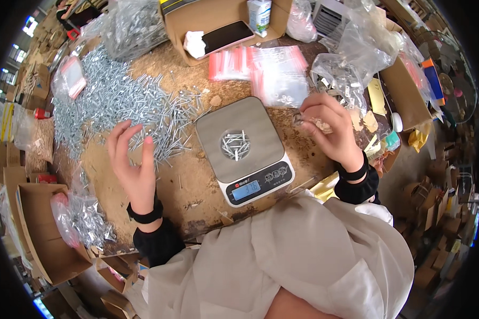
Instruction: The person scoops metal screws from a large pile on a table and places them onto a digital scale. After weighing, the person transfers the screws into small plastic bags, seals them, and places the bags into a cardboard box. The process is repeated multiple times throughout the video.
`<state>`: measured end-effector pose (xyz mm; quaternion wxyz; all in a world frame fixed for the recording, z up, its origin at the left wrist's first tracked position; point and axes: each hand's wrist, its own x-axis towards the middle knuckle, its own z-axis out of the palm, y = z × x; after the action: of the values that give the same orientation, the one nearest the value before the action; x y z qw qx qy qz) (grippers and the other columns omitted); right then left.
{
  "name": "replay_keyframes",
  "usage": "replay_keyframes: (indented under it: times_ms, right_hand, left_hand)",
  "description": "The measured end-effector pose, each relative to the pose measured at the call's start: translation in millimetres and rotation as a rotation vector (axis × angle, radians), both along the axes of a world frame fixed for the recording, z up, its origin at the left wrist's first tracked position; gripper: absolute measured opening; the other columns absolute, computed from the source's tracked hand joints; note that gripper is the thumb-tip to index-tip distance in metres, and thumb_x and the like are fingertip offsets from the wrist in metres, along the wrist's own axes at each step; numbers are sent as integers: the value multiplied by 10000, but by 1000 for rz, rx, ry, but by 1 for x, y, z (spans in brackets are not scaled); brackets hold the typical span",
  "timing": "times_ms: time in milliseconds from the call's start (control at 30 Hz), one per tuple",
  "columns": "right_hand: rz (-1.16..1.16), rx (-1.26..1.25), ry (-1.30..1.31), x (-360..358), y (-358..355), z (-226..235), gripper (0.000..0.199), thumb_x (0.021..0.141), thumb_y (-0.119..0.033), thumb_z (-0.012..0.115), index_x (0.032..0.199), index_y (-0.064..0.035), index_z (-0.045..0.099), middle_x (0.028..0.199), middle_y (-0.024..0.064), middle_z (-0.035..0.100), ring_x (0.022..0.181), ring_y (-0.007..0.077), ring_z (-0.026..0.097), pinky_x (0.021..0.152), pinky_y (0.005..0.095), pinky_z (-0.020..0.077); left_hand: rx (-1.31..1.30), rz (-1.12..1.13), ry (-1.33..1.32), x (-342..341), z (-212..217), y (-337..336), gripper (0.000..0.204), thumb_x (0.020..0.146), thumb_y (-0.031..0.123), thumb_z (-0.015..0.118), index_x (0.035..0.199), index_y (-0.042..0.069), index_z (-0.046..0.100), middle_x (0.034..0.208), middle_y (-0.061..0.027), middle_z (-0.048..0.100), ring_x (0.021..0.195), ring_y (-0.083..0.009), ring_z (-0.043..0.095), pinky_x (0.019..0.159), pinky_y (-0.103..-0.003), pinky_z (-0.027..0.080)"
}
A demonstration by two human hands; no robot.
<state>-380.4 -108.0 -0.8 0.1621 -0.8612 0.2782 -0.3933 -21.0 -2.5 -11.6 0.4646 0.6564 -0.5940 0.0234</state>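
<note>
A digital scale (261,119) with a grey plate and lit display stands on the worn wooden table. On its plate sits a small round dish holding several silver screws (236,143). My left hand (133,162) hovers left of the scale, by the near edge of a large heap of silver screws (120,98); its fingers are apart and hold nothing. To the scale's right, my right hand (332,130) is closed, pinching a small shiny piece (298,118) between thumb and fingers. Its exact kind is too small to make out.
Clear zip bags with red edges (279,74) lie behind the scale. Beyond them, a cardboard box (178,26) holds a phone (227,37), tissue and a carton. Plastic bags with small metal parts (343,77) crowd the right; another bag (88,218) lies front left, beside an open box (48,234).
</note>
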Motion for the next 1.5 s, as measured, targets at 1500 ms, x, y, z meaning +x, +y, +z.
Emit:
replay_keyframes:
  times_ms: [1500]
  right_hand:
    - [329,-278,183,110,18,35,190,703,-128,715,798,-81,557,756,63,543,720,267,596,615,383,464]
  left_hand:
    - [-25,-503,280,-55,-2,10,211,846,83,769,1022,-3,692,864,-86,664,686,-164,592,615,-276,470]
